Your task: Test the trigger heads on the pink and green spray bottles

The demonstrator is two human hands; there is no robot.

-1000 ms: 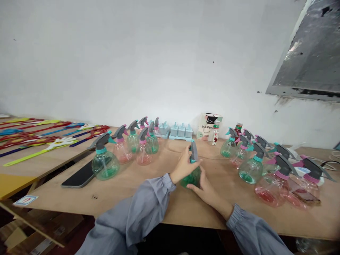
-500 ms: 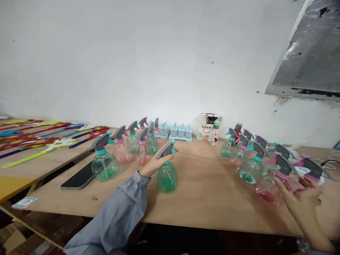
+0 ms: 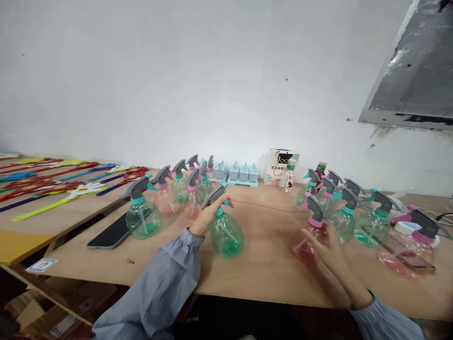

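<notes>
My left hand (image 3: 209, 213) is gripping a green bottle (image 3: 228, 238), darker low inside; my right hand (image 3: 331, 250) is clasping a pink bottle (image 3: 302, 247).

The right hand (image 3: 332, 257) has left the green spray bottle (image 3: 227, 237) and, after reaching toward the lower right of the frame, now has its fingers (image 3: 314, 240) around a pink spray bottle (image 3: 301, 249), which is shifted leftward, nearer the centre. The green bottle sits left of its earlier central spot, the left hand (image 3: 208, 215) now at its sprayer head (image 3: 214, 194).
</notes>
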